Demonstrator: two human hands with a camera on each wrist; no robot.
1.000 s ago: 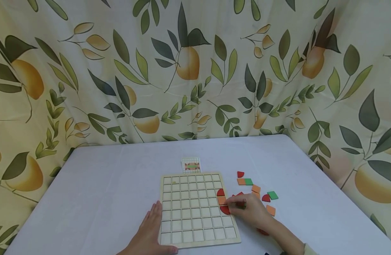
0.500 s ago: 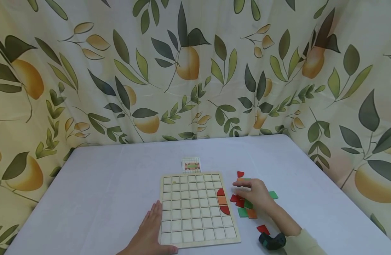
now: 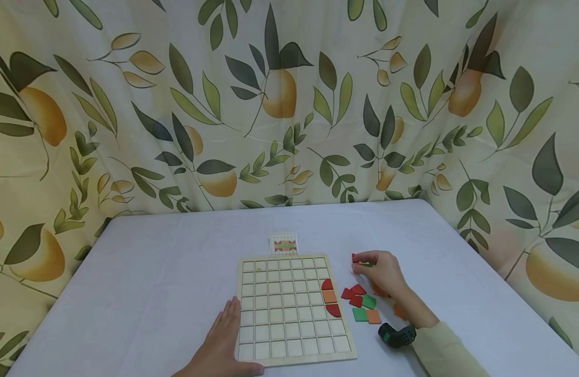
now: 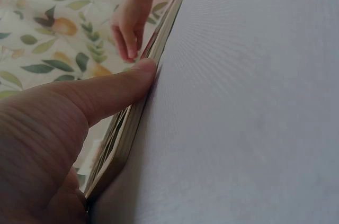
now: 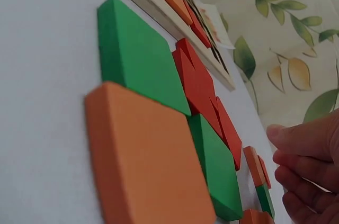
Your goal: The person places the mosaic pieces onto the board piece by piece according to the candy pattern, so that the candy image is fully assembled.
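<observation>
A wooden grid board [image 3: 281, 330] lies on the white table. In its rightmost column, two red rounded tiles [image 3: 333, 310] sit with an orange square tile [image 3: 329, 297] between them. My left hand [image 3: 220, 340] rests straight-fingered along the board's left side; in the left wrist view its thumb [image 4: 119, 91] presses the edge. My right hand [image 3: 382, 271] reaches over loose tiles right of the board, its fingertips beside a red tile [image 3: 353, 257]. In the right wrist view its thumb and fingers [image 5: 304, 163] show nothing gripped, close to an orange tile [image 5: 254, 164] and a green one.
Loose red tiles [image 3: 356, 301], green tiles [image 3: 360, 314] and orange tiles [image 3: 373, 316] lie right of the board. Others are partly hidden by my right hand. A small picture card [image 3: 283, 244] lies behind the board. A black device [image 3: 396, 335] is at my right wrist. Patterned curtain [image 3: 289, 104] surrounds the table.
My right hand has left the orange tile on the board and moved right, then farther back over the loose tiles toward the red one. The left hand stays put.
</observation>
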